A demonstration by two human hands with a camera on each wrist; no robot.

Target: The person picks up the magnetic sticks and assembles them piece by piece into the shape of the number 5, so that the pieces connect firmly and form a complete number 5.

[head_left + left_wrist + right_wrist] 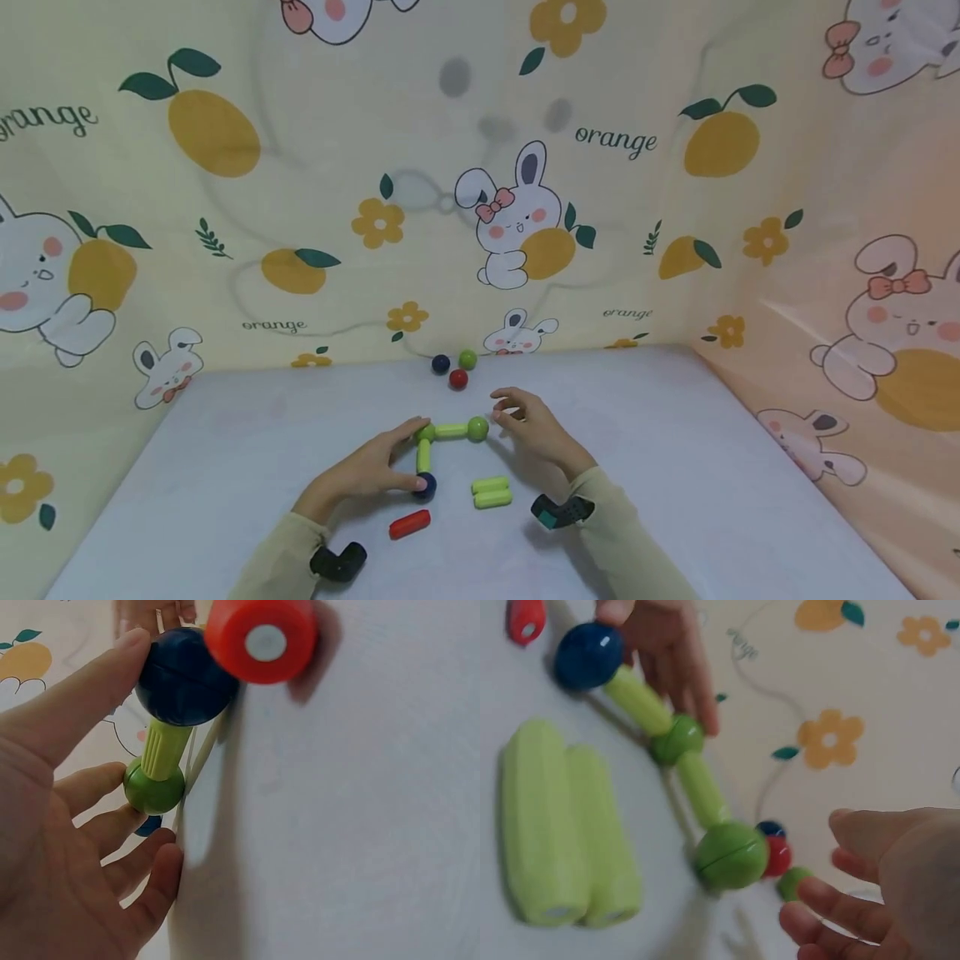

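An L-shaped ball-and-rod piece lies on the table, made of two light green rods (pixel 452 430), a green corner ball (pixel 426 432), a green end ball (pixel 477 429) and a dark blue ball (pixel 425 487). My left hand (pixel 367 462) holds it along one side, thumb against the blue ball and index fingertip at the corner ball (pixel 154 787). Just right of the end ball (pixel 733 855), my right hand (pixel 538 432) is raised with loosely bent fingers and nothing in them. The red rod (pixel 409 524) nearest my left wrist shows a metal disc at its end.
Two loose light green rods (pixel 492 492) lie side by side in front of my right hand. Toward the back edge sit a blue ball (pixel 441 364), a green ball (pixel 468 359) and a red ball (pixel 458 379). A printed cloth (pixel 420 283) hangs behind the white table (pixel 660 433).
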